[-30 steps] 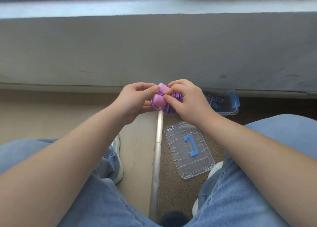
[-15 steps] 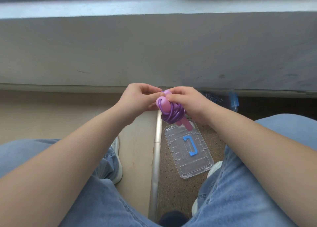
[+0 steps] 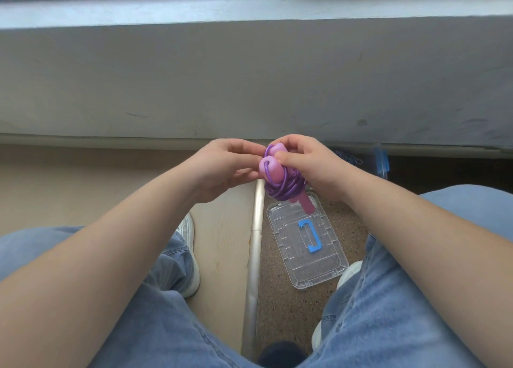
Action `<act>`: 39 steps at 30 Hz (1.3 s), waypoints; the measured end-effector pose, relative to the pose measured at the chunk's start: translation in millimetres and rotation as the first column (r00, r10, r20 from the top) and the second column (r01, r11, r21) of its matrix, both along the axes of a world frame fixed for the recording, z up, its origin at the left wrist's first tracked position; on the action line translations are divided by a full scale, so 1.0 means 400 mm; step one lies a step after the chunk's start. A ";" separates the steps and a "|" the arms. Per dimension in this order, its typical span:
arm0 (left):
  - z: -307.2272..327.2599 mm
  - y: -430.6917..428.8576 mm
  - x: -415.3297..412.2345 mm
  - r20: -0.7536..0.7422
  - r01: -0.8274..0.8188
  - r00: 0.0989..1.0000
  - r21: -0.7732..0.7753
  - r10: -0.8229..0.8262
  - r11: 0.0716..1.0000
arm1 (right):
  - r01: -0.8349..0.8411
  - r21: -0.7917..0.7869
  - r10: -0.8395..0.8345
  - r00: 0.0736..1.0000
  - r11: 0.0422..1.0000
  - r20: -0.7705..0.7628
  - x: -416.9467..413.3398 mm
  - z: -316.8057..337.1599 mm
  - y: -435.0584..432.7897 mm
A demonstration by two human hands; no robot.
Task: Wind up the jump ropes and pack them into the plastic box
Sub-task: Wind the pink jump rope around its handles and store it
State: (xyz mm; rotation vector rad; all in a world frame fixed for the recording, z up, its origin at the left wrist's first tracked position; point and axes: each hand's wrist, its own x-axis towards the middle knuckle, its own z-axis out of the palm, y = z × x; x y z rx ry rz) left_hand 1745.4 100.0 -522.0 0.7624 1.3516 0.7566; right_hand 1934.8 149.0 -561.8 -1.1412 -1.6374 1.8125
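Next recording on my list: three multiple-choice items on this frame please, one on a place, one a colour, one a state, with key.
1. The clear lid lies: A) on the speckled floor; B) on a knee; C) on the ledge.
2. The jump rope has a cord that is: A) green; B) purple; C) white.
3. The jump rope is: A) stretched straight; B) lying on the lid; C) coiled round its handles.
Key: 1 A, it lies flat on the floor. 2 B, purple loops show. 3 C, the left hand and right hand hold the bundle.
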 end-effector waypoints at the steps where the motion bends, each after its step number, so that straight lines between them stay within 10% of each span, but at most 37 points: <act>1: 0.003 0.003 -0.002 -0.014 0.016 1.000 0.021 -0.016 1.000 | 0.007 -0.023 -0.008 0.999 1.000 -0.050 0.002 0.003 0.001; 12: 0.002 0.012 0.030 -0.254 0.064 0.967 0.310 0.018 0.948 | 0.019 0.123 -0.012 0.998 0.992 -0.054 -0.019 0.034 -0.022; 25: -0.011 0.019 0.001 -0.280 -0.129 0.935 0.304 0.218 0.944 | 0.006 0.347 -0.006 1.000 0.938 -0.002 -0.014 0.049 -0.060; 39: -0.016 -0.003 -0.010 -0.114 0.152 0.980 -0.119 -0.165 0.981 | -0.145 0.372 0.065 0.974 0.917 0.218 0.001 0.037 -0.067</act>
